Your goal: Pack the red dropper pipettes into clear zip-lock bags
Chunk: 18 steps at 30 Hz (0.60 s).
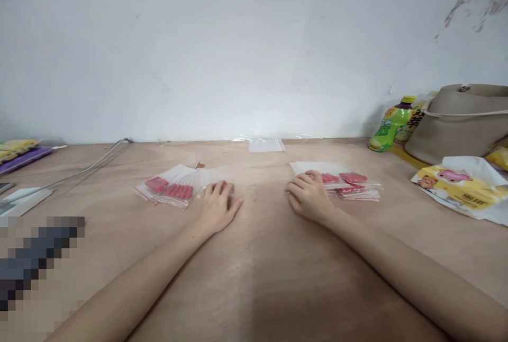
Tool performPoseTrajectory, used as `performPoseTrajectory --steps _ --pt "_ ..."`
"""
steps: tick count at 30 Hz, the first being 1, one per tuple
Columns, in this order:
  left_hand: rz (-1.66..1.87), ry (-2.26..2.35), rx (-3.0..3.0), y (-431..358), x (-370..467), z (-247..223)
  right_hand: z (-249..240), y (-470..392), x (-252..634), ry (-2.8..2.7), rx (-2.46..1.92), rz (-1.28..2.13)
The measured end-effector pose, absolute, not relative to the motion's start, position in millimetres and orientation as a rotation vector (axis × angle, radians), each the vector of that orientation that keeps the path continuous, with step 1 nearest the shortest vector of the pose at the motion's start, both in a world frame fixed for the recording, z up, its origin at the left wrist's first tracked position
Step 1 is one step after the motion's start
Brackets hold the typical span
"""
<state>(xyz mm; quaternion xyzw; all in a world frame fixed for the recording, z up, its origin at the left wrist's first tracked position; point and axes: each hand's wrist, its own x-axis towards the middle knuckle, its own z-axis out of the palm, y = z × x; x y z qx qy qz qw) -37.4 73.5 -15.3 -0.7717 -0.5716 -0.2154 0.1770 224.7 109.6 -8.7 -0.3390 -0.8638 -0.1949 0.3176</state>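
Observation:
My left hand (218, 206) lies palm down with its fingers spread, over the right end of a fanned group of clear zip bags (178, 191) that hold red pieces. On the other side, my right hand (309, 197) rests at the left edge of a second group of such bags (353, 178), its fingers slightly bent and touching or covering part of them. The undersides of both hands are hidden. A flat white stack with a reddish edge (265, 145) sits by the wall, between the two groups.
On the right stand a green bottle (391, 125) and a beige bag (456, 125), with a yellow and white tissue pack (462, 186) before them. A grey cable (91, 166) crosses the left side of the wooden table (254, 257). A purple and yellow packet (24, 155) lies far left.

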Motion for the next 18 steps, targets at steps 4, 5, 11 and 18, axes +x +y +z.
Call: performPoseTrajectory --steps 4,5,11,18 --pt "-0.874 -1.456 -2.395 82 3 -23 -18 117 199 -2.304 -0.852 -0.342" --pt "-0.878 -1.424 -2.435 85 12 -24 -19 119 195 -2.309 -0.859 -0.301" --pt "-0.919 -1.39 -2.5 88 19 -21 -21 118 202 -2.334 -0.929 -0.161" --pt "-0.885 -1.608 -2.516 81 -4 -23 -16 109 208 -2.416 -0.854 -0.14"
